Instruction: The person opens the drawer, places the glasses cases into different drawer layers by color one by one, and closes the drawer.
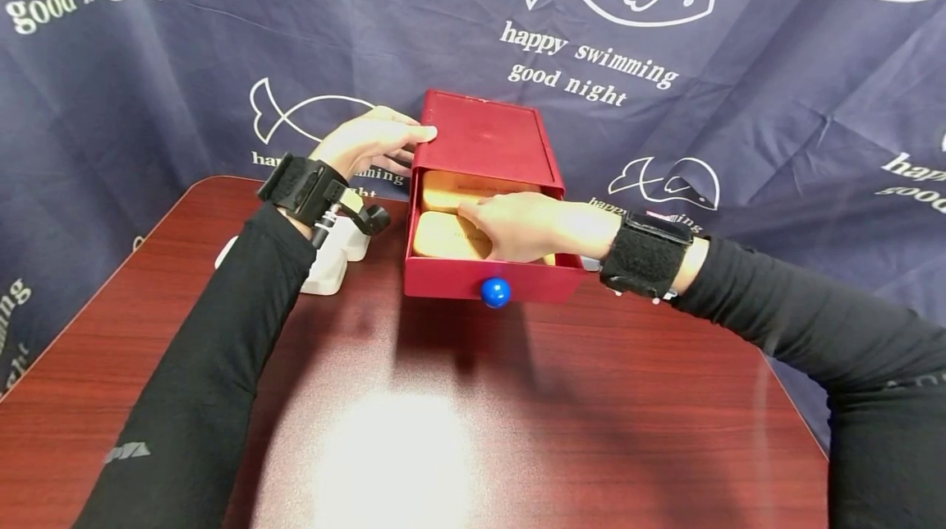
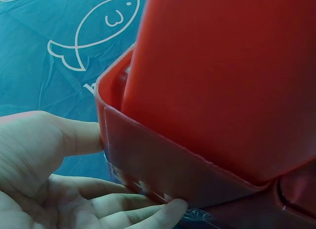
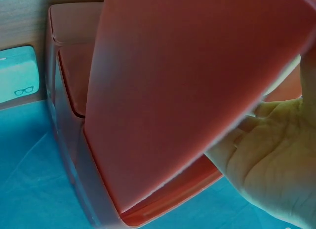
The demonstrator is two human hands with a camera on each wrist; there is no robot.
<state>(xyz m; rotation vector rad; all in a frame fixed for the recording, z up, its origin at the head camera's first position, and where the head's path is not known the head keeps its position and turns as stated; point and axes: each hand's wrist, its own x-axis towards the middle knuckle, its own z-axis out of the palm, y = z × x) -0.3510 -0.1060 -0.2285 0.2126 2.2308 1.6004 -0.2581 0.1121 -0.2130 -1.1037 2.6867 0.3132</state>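
A red box (image 1: 484, 135) stands at the back of the table with its drawer (image 1: 447, 278) pulled out toward me. Two yellow cases lie inside, a front case (image 1: 443, 235) and a rear case (image 1: 443, 188). My right hand (image 1: 528, 225) reaches in from the right and grips the front case, thumb at its near side; the fingertips are hidden. On the box's left side rests my left hand (image 1: 373, 139), thumb at the upper edge. The left wrist view shows its fingers (image 2: 118, 204) extended along the red wall. A blue knob (image 1: 495, 292) sits on the drawer front.
White cases (image 1: 325, 262) lie left of the box, partly behind my left wrist. One white case (image 3: 19, 78) with a glasses drawing shows in the right wrist view. A dark blue curtain (image 1: 458, 11) hangs behind the reddish-brown table (image 1: 591, 430).
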